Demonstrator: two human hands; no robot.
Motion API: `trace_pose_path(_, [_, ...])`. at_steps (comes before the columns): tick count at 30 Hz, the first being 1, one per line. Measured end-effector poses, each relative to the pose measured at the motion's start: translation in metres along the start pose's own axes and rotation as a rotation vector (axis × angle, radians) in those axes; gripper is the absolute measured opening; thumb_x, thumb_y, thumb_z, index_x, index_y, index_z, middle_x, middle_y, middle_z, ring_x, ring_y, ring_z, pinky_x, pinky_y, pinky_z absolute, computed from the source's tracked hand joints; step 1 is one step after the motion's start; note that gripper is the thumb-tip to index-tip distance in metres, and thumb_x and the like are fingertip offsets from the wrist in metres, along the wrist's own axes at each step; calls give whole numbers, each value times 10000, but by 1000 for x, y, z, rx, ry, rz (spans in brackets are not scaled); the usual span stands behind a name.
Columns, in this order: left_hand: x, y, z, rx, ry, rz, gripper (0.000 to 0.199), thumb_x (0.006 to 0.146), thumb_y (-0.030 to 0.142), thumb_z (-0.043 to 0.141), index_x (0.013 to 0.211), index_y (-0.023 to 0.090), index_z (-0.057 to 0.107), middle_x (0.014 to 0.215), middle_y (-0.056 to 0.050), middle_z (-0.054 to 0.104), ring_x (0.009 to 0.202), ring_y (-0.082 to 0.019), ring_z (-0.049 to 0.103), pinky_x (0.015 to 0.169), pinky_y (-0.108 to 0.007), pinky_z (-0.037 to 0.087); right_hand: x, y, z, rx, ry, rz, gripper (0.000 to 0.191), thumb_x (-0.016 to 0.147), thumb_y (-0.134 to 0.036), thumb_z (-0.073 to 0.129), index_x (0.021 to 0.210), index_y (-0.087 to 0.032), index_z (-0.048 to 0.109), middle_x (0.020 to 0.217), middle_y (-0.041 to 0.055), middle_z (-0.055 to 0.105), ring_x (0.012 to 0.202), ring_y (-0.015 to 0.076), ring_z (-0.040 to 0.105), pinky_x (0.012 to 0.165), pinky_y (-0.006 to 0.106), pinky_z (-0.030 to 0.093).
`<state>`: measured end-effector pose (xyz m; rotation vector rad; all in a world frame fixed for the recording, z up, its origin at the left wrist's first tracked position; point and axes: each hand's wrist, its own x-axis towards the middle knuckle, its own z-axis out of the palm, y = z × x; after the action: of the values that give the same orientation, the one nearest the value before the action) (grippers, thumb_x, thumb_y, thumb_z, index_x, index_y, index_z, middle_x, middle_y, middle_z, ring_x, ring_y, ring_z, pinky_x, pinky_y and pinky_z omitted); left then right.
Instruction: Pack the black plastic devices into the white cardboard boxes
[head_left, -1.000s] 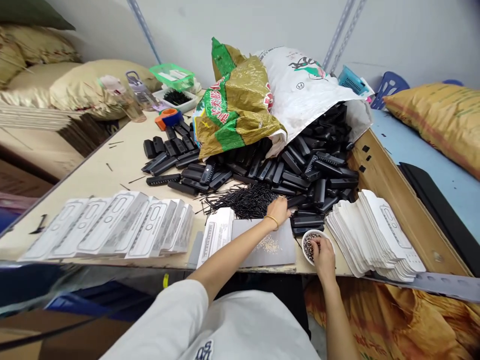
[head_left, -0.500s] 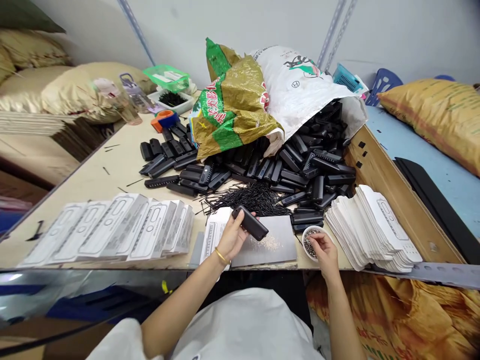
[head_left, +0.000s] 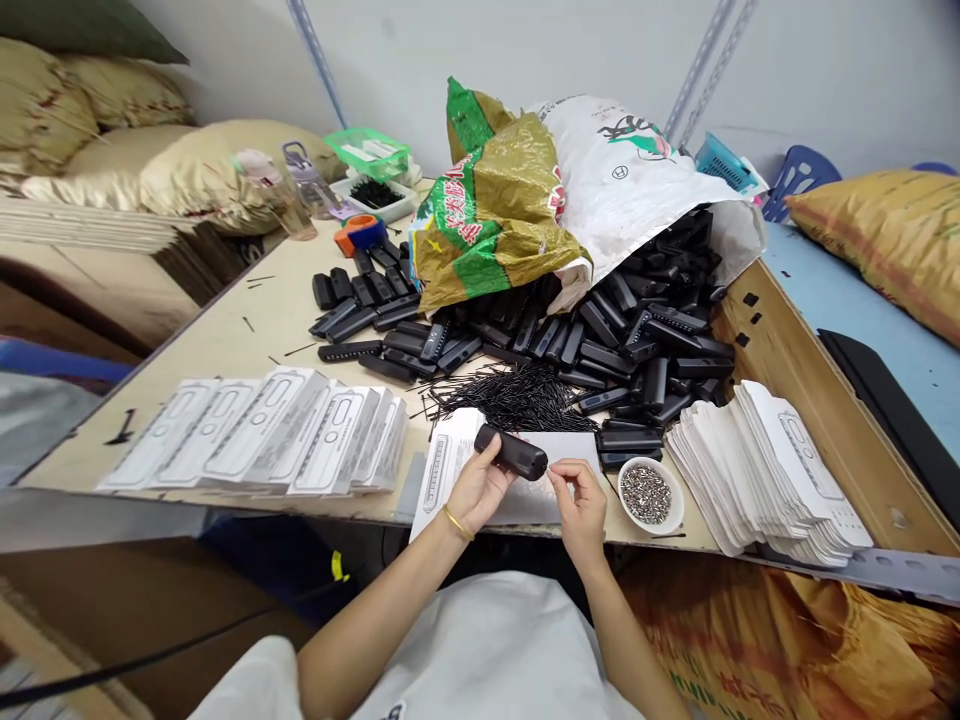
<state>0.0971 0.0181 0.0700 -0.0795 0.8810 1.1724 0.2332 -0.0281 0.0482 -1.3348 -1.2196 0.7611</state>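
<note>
A black oblong plastic piece [head_left: 517, 457] is held in my left hand [head_left: 477, 488], its far end pointing right. My right hand [head_left: 583, 505] is pinched at that right end, on something too small to make out. To the right of my right hand stands a white bowl [head_left: 676, 500] of small metal parts [head_left: 646, 493]. Beneath the hands lies a grey sheet [head_left: 517, 512], and a white printed card stack [head_left: 450, 465] is left of it. A heap of thin black sticks [head_left: 517, 395] lies just beyond.
Many black plastic pieces [head_left: 600, 340] spill from a white sack [head_left: 622, 190] beside a gold and green bag [head_left: 502, 210]. Printed white boxes [head_left: 300, 430] line the left, folded white cards [head_left: 772, 470] the right. A wooden board [head_left: 847, 440] edges the right side.
My right hand has left the bowl and moved left to the end of the black piece. The piece is turned closer to level. The whole view has shifted a little.
</note>
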Motion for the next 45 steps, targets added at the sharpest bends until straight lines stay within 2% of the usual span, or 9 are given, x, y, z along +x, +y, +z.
trace_pose_path(8, [-1, -6, -10, 23, -70, 112, 89, 897, 114, 490, 926, 116, 574, 909, -102, 680, 862, -174, 673, 798, -328, 569, 1, 3, 2, -137, -18, -166, 119, 859, -220, 547, 776, -208, 632, 765, 19, 634, 738, 159, 604, 690, 293, 474])
trace_pose_path(15, [-12, -3, -9, 91, -128, 187, 197, 802, 201, 659, 964, 169, 552, 924, -63, 680, 887, -182, 664, 853, -350, 531, -8, 17, 6, -33, 1, -30, 119, 835, -268, 573, 765, -196, 636, 748, 25, 650, 732, 168, 608, 692, 307, 488])
trace_pose_path(21, [-16, -12, -14, 586, -435, 458, 345, 640, 160, 770, 945, 212, 618, 963, -60, 673, 964, -240, 623, 977, -396, 414, 0, 25, -20, 21, 133, 127, 230, 788, -368, 629, 917, -178, 629, 864, 60, 666, 797, 180, 614, 745, 333, 493])
trace_pose_path(25, [6, -11, -13, 912, -295, 476, 329, 595, 109, 756, 888, 221, 655, 835, -39, 666, 816, -230, 600, 888, -352, 422, 9, 31, -40, -79, 193, 151, 262, 788, -422, 618, 888, -180, 634, 852, 65, 660, 797, 192, 605, 753, 346, 474])
trace_pose_path(29, [13, 25, -2, 954, -123, 589, 338, 585, 183, 786, 888, 240, 649, 698, -2, 612, 734, -222, 564, 798, -299, 416, 16, 35, -54, -190, 157, 153, 299, 793, -464, 590, 870, -180, 642, 831, 67, 670, 793, 204, 606, 762, 349, 453])
trace_pose_path(34, [24, 22, -2, 1196, -128, 537, 167, 629, 244, 761, 751, 214, 651, 655, -12, 588, 665, -214, 536, 753, -305, 407, 29, 39, -59, -300, 88, 202, 309, 777, -483, 562, 817, -186, 636, 768, 60, 679, 717, 205, 605, 684, 319, 441])
trace_pose_path(39, [39, -12, -9, 1251, -121, 574, 186, 602, 266, 786, 707, 201, 647, 718, -44, 559, 771, -248, 541, 844, -370, 411, 34, 32, -39, -394, -98, 81, 207, 823, -380, 524, 788, -200, 619, 755, 43, 660, 677, 190, 577, 659, 306, 430])
trace_pose_path(42, [26, 1, -26, 1282, -116, 652, 293, 615, 279, 778, 882, 211, 681, 876, -76, 578, 898, -272, 538, 926, -394, 382, 33, 23, -6, -420, -197, -73, 154, 858, -266, 482, 803, -215, 616, 786, 44, 649, 741, 199, 572, 704, 318, 434])
trace_pose_path(45, [8, 28, -56, 1395, 88, 741, 515, 607, 218, 766, 1104, 199, 628, 1062, -117, 564, 1099, -331, 467, 1030, -445, 279, 40, 14, 42, -492, -416, -196, 126, 852, -187, 505, 832, -224, 623, 821, 49, 653, 832, 223, 556, 749, 338, 428])
